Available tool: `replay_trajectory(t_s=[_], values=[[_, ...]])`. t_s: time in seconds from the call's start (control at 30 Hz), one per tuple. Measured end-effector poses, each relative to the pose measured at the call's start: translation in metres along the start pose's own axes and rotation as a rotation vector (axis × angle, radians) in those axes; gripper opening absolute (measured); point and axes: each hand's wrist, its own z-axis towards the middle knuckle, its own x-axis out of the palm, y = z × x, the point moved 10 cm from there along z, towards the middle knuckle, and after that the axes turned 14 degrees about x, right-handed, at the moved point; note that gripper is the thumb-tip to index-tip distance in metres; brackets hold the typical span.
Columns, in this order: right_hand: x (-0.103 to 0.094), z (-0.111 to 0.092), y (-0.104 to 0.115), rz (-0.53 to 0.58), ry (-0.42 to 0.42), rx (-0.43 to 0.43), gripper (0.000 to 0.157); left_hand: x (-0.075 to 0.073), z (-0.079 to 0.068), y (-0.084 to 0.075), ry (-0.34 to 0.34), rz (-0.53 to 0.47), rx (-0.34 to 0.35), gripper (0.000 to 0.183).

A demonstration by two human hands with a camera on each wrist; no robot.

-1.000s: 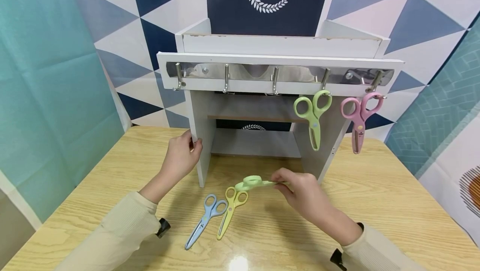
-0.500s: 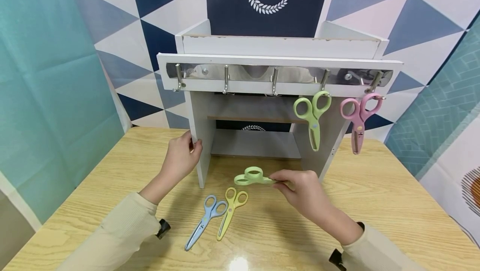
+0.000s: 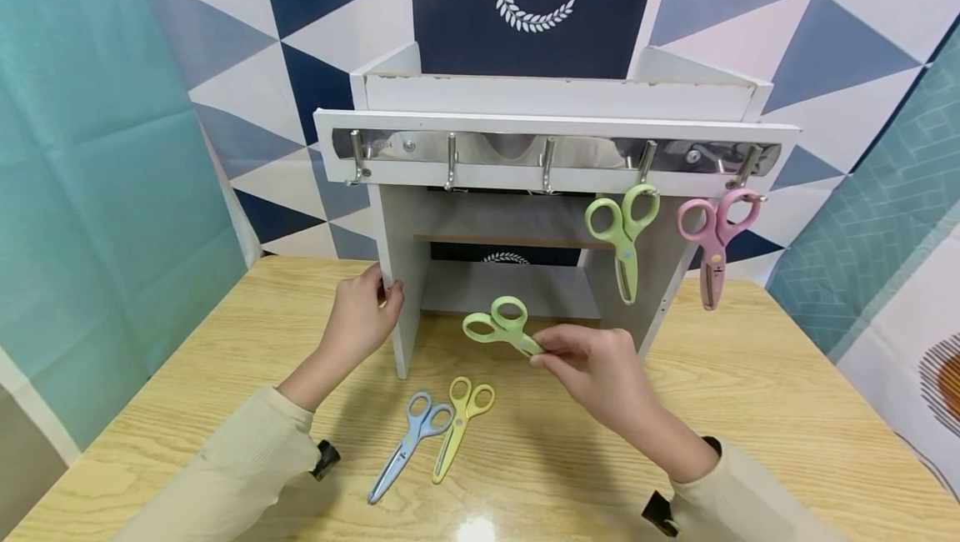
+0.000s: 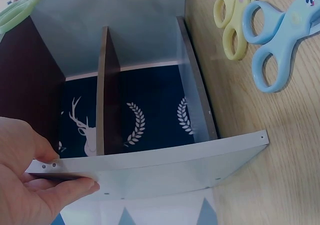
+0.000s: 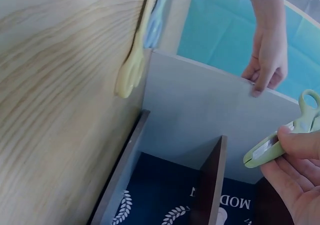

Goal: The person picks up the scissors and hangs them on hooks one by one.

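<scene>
My left hand (image 3: 362, 308) grips the front edge of the left side panel (image 4: 150, 167) of a white shelf unit, thumb on one face and fingers on the other. In my right hand (image 3: 603, 367) a pair of green scissors (image 3: 501, 327) is pinched by the blades, handle loops pointing up and left, above the table. Yellow scissors (image 3: 460, 425) and blue scissors (image 3: 411, 446) lie side by side on the table below. From the hook rail (image 3: 525, 150) hang another pair of green scissors (image 3: 625, 238) and, at the far right, pink scissors (image 3: 716, 242).
The shelf unit stands on a wooden table (image 3: 750, 409), its inner shelf (image 3: 510, 218) behind the rail. Three bare hooks, such as the leftmost hook (image 3: 356, 157), are on the rail's left and middle. A teal cloth (image 3: 112, 150) hangs at the left.
The green scissors in my right hand have risen from just above the yellow pair, and their loops have tilted upward. My left hand stays on the panel.
</scene>
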Motion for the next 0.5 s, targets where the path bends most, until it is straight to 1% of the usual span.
replay_trajectory(t_s=[0.2, 0.4, 0.5], values=[[-0.001, 0.004, 0.004, 0.046, 0.004, 0.029, 0.017, 0.0, 0.0, -0.001, -0.005, 0.003, 0.009, 0.019], [-0.007, 0.006, 0.008, 0.087, -0.027, 0.036, 0.016, 0.0, -0.001, 0.0, -0.005, 0.006, 0.004, 0.019], [-0.01, 0.007, 0.007, 0.108, -0.022, 0.063, 0.015, 0.0, 0.0, 0.0, -0.006, 0.009, 0.005, 0.018]])
